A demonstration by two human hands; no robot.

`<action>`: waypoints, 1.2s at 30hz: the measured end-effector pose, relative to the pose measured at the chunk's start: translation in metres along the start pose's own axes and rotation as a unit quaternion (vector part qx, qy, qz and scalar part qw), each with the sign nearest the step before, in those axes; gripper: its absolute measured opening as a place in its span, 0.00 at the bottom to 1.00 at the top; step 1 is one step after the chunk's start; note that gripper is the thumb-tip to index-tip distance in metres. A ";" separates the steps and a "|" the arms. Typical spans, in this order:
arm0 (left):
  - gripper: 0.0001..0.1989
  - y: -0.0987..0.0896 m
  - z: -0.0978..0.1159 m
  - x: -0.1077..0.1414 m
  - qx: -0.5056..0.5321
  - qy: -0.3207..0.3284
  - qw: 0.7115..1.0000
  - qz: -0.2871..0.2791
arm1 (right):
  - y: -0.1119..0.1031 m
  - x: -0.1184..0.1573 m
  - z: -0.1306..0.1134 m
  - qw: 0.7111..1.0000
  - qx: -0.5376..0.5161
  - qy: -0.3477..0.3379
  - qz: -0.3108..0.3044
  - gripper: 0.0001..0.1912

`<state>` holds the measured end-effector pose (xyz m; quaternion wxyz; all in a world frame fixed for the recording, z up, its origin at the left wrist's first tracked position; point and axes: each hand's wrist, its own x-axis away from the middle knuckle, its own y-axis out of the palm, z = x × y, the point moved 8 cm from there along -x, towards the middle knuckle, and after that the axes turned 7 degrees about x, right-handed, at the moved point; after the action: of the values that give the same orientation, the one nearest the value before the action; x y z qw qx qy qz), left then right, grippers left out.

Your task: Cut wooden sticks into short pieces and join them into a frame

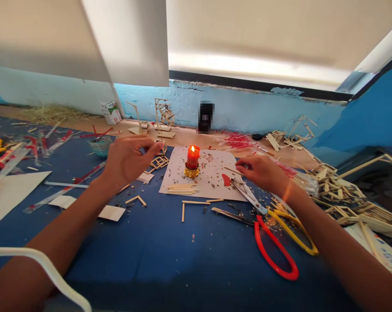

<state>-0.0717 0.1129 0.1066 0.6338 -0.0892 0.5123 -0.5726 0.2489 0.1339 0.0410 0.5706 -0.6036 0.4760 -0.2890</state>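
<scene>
A lit red candle (192, 159) stands in a gold holder (191, 170) on a white paper sheet (209, 190). To its left, my left hand (127, 158) is raised, thumb and fingers pinched together; what they hold, if anything, is hidden. Just below those fingertips lies a small frame of joined sticks (159, 163). On the candle's right, my right hand (259, 171) pinches a thin wooden stick (233, 170) that points toward the candle. Several loose sticks (182, 189) lie along the sheet's front edge. Two sticks (196, 202) meet at a corner on the blue table.
Pliers with red and yellow handles (276, 247) lie below my right hand, beside a narrow blade-like tool (231, 215). Stick structures (339, 190) pile up at the right. Plastic wrappers (82, 177) and a glass bowl (100, 146) are at the left. Burnt crumbs dot the sheet.
</scene>
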 end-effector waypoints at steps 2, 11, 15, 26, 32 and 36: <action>0.15 0.013 0.003 0.007 -0.021 0.038 0.999 -0.025 | 0.003 -0.001 0.031 0.999 0.017 0.025 -0.014 0.12; 0.11 0.077 0.004 0.037 -0.006 0.138 0.953 -0.268 | 0.029 0.016 0.028 0.994 0.015 -0.006 -0.104 0.10; 0.09 0.099 0.007 0.051 -0.006 0.161 0.926 -0.343 | 0.034 0.021 0.023 0.992 0.001 -0.022 -0.121 0.10; 0.09 0.110 0.011 0.057 0.003 0.155 0.915 -0.373 | 0.050 0.013 0.036 0.995 -0.020 -0.030 -0.096 0.11; 0.07 0.099 0.009 0.051 0.031 0.134 0.936 -0.324 | 0.053 0.013 0.041 0.993 -0.024 -0.049 -0.106 0.11; 0.06 0.087 0.009 0.044 0.065 0.104 0.953 -0.277 | 0.053 0.017 0.040 0.991 -0.022 -0.061 -0.116 0.12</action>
<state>-0.0177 0.1013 0.0253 0.3984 -0.1266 0.4922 -0.7636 0.2785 0.1404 -0.0211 0.5478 -0.6838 0.3735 -0.3046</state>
